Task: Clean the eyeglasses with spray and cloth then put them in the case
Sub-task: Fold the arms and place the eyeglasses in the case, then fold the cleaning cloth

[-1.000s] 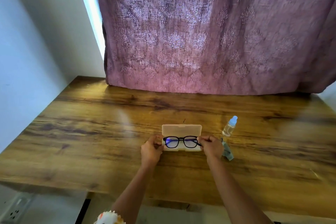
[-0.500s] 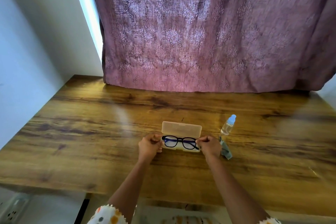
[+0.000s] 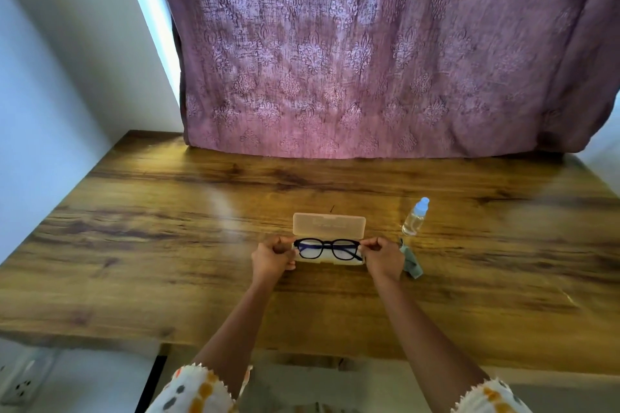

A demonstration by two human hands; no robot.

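Black-framed eyeglasses (image 3: 328,249) lie across the base of an open translucent case (image 3: 329,225), whose lid stands up behind them. My left hand (image 3: 272,257) pinches the frame's left end with curled fingers. At the frame's right end my right hand (image 3: 382,256) pinches it the same way. A small clear spray bottle (image 3: 414,221) with a pale blue cap stands to the right of the case. Just past my right hand lies a grey-green cloth (image 3: 412,263), partly hidden by that hand.
All of it sits on a wooden table (image 3: 167,245) whose front edge runs close to me. A mauve patterned curtain (image 3: 369,60) hangs over the table's far edge. White walls flank both sides, and a wall socket (image 3: 20,387) shows at lower left.
The glasses have sunk a little lower into the case base, both hands staying on their ends. The camera view shifted slightly.
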